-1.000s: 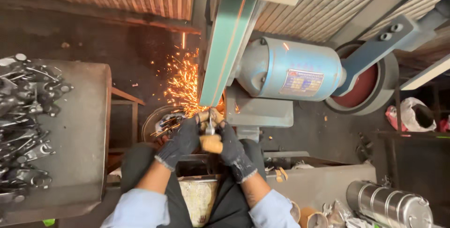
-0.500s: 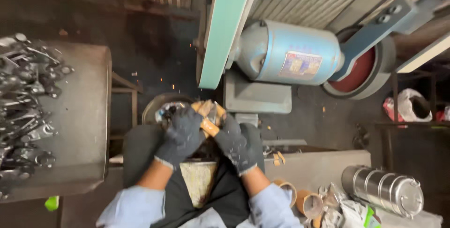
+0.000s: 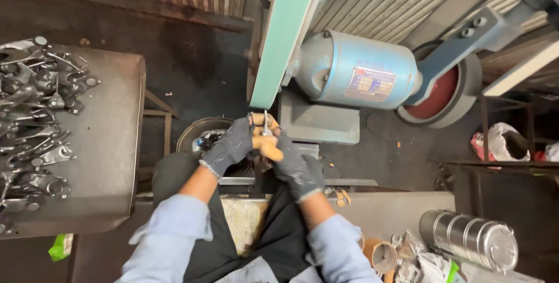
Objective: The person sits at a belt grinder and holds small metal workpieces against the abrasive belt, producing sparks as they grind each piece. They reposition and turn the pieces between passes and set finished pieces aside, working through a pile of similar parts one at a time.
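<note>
Below the green sanding belt (image 3: 286, 32), both gloved hands are closed around one small metal piece (image 3: 265, 123) backed by a tan wooden block (image 3: 268, 145). The left hand (image 3: 231, 144) grips from the left with its fingers curled over the block's top, and the right hand (image 3: 297, 163) clasps the block's lower end from the right. The metal piece stands upright between them, just beneath the belt's lower edge; whether it touches the belt cannot be told. A second ago it was pressed to the belt and orange sparks sprayed to the left; half a second ago the hands had dropped lower and the sparks were gone, and now the hands have risen back toward the belt, with no sparks showing. Just left of the left hand sits a round dark bucket (image 3: 198, 133). Right of the belt lies the blue motor (image 3: 355, 70) with its red wheel (image 3: 439, 94). Well apart on the left, a metal table (image 3: 102, 143) bears a heap of grey metal tools (image 3: 32, 120). Near the lower right stands a stacked steel container (image 3: 469, 239).
</note>
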`<state>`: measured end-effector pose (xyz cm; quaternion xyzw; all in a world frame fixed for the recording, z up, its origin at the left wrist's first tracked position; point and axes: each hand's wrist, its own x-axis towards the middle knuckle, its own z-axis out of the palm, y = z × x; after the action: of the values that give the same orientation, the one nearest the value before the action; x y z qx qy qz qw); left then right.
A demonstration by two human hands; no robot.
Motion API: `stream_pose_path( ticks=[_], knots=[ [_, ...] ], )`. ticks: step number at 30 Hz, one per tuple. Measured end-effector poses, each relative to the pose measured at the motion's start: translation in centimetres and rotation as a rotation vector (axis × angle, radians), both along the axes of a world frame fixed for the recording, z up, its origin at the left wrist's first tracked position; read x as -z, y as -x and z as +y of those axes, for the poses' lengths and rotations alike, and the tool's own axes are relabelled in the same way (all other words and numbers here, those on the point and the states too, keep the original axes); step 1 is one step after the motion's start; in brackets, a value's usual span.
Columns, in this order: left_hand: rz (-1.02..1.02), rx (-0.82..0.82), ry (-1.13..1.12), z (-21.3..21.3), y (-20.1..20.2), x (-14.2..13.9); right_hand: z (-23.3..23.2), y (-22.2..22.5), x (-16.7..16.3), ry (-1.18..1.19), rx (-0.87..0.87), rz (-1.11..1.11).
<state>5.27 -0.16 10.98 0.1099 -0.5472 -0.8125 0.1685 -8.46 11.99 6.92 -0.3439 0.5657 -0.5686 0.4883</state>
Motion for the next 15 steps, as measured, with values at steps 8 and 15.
stream_pose_path(
  ticks=[8,15],
  knots=[
    [-0.250,-0.167,-0.327,-2.5,3.5,8.9,-4.7,-0.3,5.5,0.022,0.152,0.165],
    [-0.110,-0.037,-0.344,-1.7,2.1,7.3,-3.5,0.0,4.3,0.118,0.150,0.115]
  ],
)
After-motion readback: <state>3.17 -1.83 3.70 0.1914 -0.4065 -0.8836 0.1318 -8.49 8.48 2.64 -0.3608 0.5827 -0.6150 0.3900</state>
